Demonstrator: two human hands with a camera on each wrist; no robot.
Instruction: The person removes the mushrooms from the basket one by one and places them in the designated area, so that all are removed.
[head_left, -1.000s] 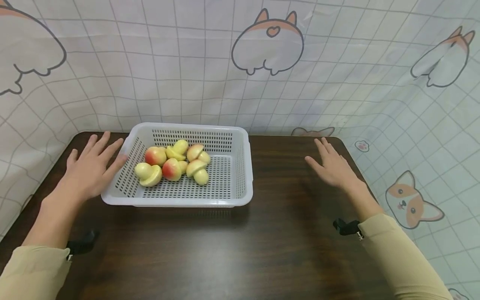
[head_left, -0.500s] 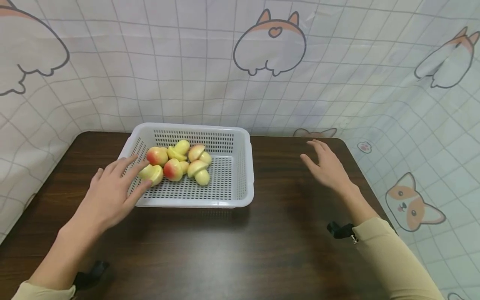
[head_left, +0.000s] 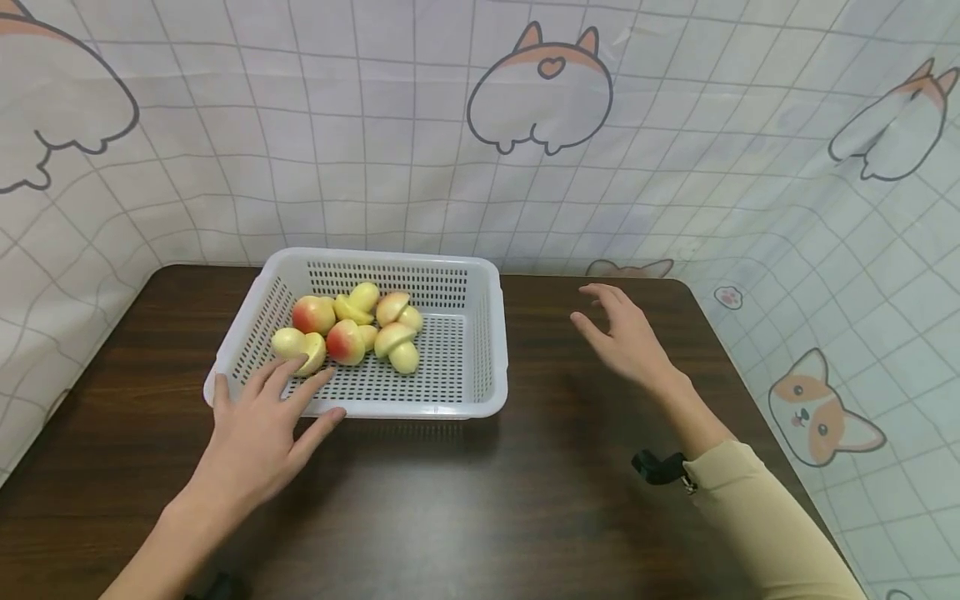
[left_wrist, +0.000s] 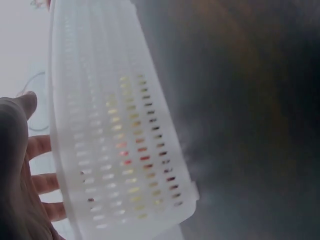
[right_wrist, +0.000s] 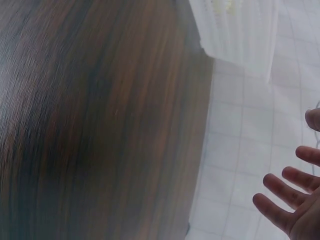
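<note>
A white slotted plastic basket (head_left: 420,409) stands at the back left of the dark table. Grouped in its left half are several mushroom-shaped pieces, some plain pale yellow like the front-left one (head_left: 288,342), others with red on the cap like the middle one (head_left: 345,342). My left hand (head_left: 258,433) is spread over the basket's front-left rim, fingertips reaching just inside near the front-left mushroom. In the left wrist view its fingers (left_wrist: 44,183) show behind the basket wall (left_wrist: 110,150). Over the table to the right of the basket, my right hand (head_left: 626,337) hovers with relaxed fingers, holding nothing.
The dark wooden table (head_left: 450,508) has rounded back corners. Behind it and to the right hangs a white gridded cloth (head_left: 360,167) with corgi drawings. A black strap device (head_left: 660,468) sits at the right wrist.
My left hand has moved from the basket's left side rightward and toward me, to its front-left rim. My right hand has drifted left. Basket and mushrooms stay put.
</note>
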